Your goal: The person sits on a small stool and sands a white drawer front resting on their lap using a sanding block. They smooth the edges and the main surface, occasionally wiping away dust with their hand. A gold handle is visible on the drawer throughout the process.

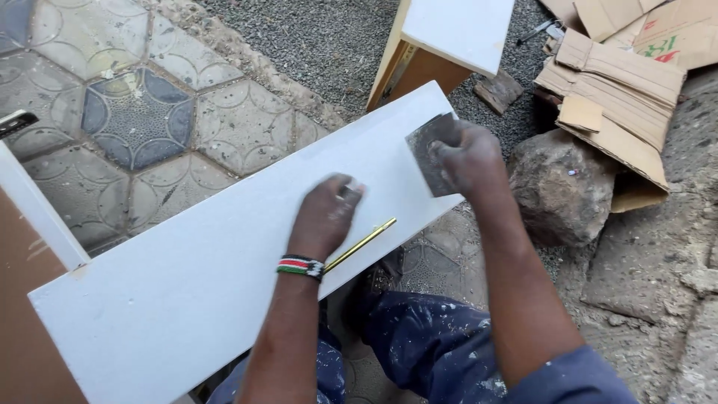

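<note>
On the white board (224, 254), the right hand (467, 157) clamps a grey scraper (428, 146) (best kept flat) while the left hand (329, 213), fingers together, presses beside the yellow pencil (363, 243).

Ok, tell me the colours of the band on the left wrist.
The beaded wristband is striped red, white, black and green, seen in the head view.

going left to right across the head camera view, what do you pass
patterned hexagon paving → white board → left hand with beaded wristband → yellow pencil → grey sanding sheet → right hand → rock → flattened cardboard
</note>
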